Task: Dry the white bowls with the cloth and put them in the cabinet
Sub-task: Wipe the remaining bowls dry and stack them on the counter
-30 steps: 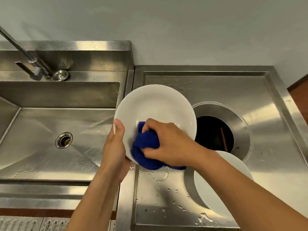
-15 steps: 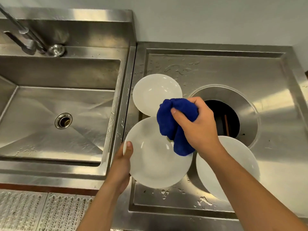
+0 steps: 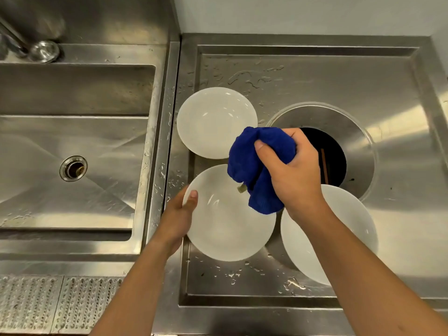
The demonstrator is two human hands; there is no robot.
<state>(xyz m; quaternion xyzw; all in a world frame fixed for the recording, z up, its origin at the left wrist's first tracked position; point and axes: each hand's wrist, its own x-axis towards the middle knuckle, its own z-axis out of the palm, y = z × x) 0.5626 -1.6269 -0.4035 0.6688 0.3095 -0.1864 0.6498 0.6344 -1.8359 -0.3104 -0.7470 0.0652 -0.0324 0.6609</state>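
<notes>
A white bowl (image 3: 228,219) is held near the front edge of the steel bench (image 3: 400,98), its left rim gripped by the left hand (image 3: 179,214), thumb over the rim and fingers underneath. A bunched blue cloth (image 3: 257,166) is clutched tightly in the right hand (image 3: 293,170) and is held over the bowl's far right rim. A second white bowl (image 3: 215,122) is set just behind, toward the bench's left edge, and a third white bowl (image 3: 349,229) is partly hidden under the right forearm, near the front. A round opening (image 3: 358,151) is cut into the bench beside them. Water drops are scattered over the bench. A sink (image 3: 72,146) with a drain (image 3: 73,168) is set beyond the bench's left edge.
</notes>
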